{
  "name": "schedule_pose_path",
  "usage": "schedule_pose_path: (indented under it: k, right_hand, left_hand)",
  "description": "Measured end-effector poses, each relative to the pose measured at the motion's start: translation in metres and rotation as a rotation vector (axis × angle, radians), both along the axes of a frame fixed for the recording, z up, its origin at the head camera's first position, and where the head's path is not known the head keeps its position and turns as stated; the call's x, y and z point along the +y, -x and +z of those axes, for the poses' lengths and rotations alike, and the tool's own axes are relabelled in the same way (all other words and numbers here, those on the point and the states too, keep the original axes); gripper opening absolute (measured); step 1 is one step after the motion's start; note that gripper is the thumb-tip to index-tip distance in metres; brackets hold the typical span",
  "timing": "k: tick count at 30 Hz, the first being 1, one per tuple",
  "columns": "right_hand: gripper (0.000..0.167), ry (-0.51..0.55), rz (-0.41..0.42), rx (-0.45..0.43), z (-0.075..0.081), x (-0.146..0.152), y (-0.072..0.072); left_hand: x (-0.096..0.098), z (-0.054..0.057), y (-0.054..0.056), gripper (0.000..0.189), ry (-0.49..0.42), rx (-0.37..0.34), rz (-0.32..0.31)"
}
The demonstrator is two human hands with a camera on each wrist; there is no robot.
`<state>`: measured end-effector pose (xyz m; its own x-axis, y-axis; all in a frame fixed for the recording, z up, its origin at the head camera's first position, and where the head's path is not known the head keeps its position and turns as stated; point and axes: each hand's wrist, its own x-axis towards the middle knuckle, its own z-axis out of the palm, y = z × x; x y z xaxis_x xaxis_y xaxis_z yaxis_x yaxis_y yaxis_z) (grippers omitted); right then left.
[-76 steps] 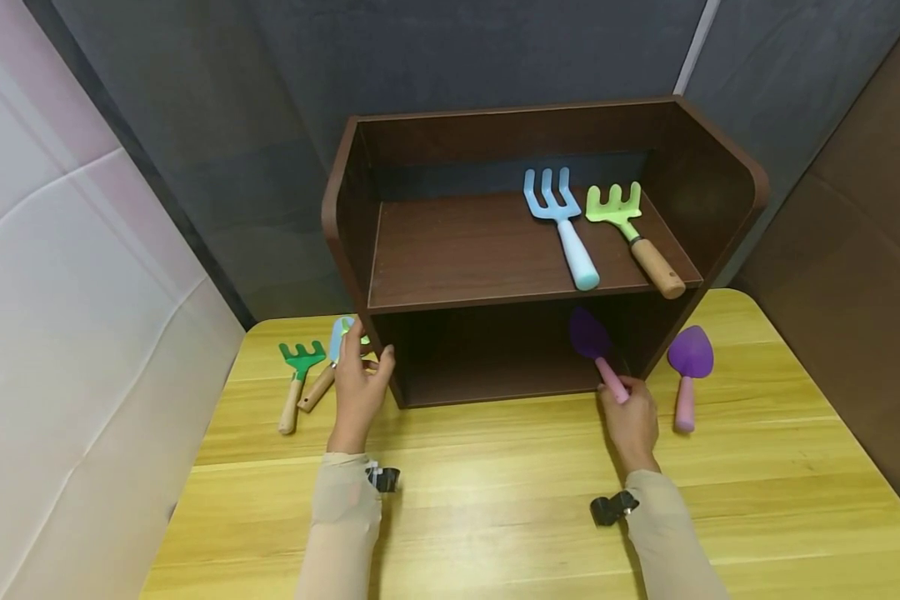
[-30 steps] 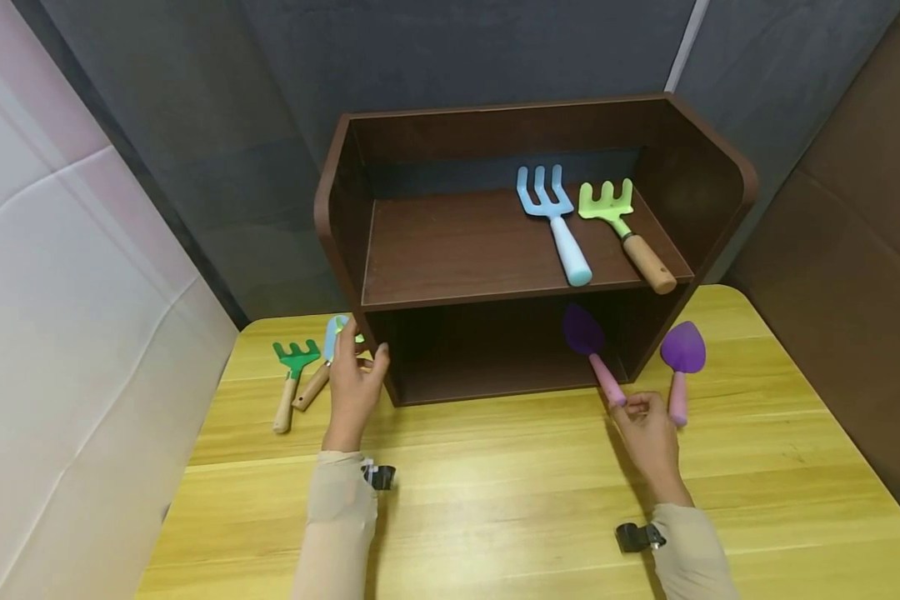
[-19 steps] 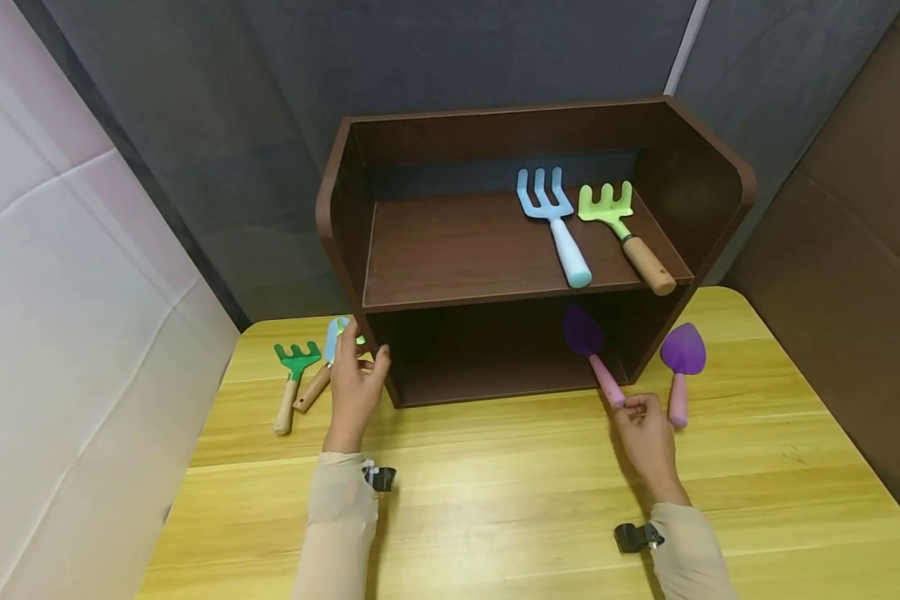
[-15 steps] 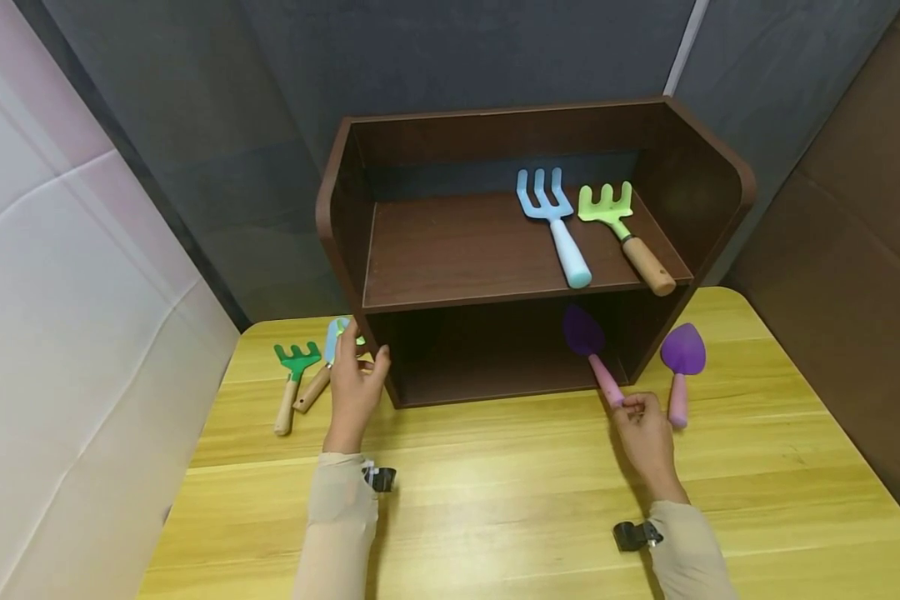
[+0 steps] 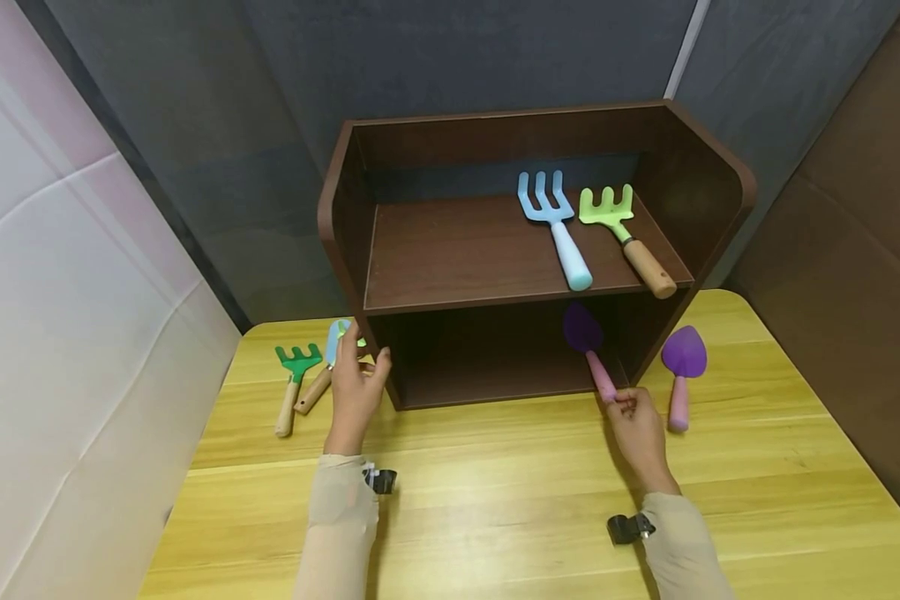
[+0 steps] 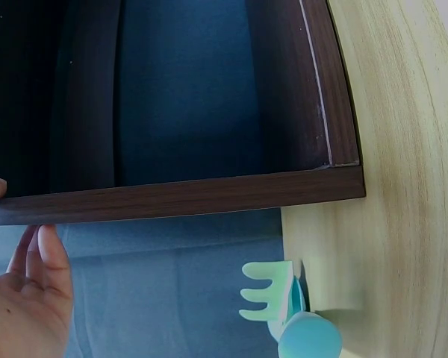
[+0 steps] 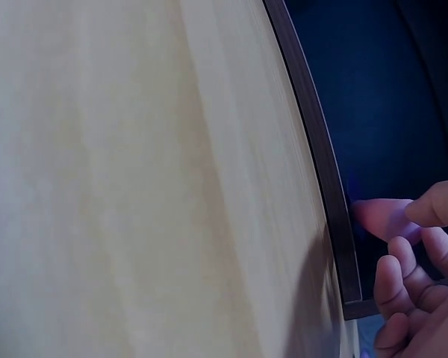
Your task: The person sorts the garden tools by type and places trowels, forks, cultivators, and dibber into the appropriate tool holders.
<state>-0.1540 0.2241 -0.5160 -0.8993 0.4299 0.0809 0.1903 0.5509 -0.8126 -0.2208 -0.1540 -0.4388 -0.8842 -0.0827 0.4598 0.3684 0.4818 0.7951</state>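
Observation:
In the head view, my left hand (image 5: 356, 392) holds the left side panel of a dark brown two-tier shelf (image 5: 450, 258), with the thumb on one face and fingers on the other, as the left wrist view confirms. My right hand (image 5: 641, 433) pinches the end of the pink handle of a purple trowel (image 5: 583, 329). This trowel lies in the lower compartment at the right, its blade in shadow. On the upper tier rest a light blue hand fork (image 5: 566, 246) and a lime-green hand rake (image 5: 645, 262) with a wooden handle.
A second purple trowel (image 5: 685, 354) lies on the yellow wood table (image 5: 480, 508) right of the shelf. On its left are a green rake (image 5: 297, 364) and a wooden-handled tool with a light blue head (image 5: 317, 387), partly behind my left hand. Grey cloth (image 5: 450, 58) hangs behind.
My right hand drew back along the handle to its end, then shifted slightly forward and left, and the trowel's handle moved a little left. My left hand stays on the shelf.

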Motion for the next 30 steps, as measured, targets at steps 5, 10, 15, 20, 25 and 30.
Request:
schedule_pose_path:
  k: [5,10,15,20,25,30]
  right_hand:
    - [0.015,-0.017,-0.004,0.004,0.000,-0.001,0.003]
    - [0.015,-0.019,-0.003,-0.003,-0.003,-0.001,0.007]
    - [0.016,-0.019,-0.002,-0.004,-0.005,0.000,0.009]
    - [0.015,-0.021,-0.001,0.001,-0.004,0.000,0.010]
    - [0.014,-0.040,-0.004,0.008,-0.005,-0.001,0.012]
    - [0.013,-0.049,-0.007,0.001,-0.006,-0.001,0.014]
  left_hand:
    - [0.000,-0.001,0.000,0.058,-0.001,0.007,-0.003]
    - [-0.001,-0.002,0.001,0.057,0.002,0.006,-0.005]
    - [-0.001,-0.001,0.001,0.058,0.009,0.012,-0.003]
    - [-0.001,-0.001,0.001,0.059,0.006,0.009,-0.008]
    - [-0.001,-0.001,0.000,0.060,-0.002,-0.004,-0.012]
    - [-0.002,-0.001,0.001,0.060,0.005,-0.005,-0.006]
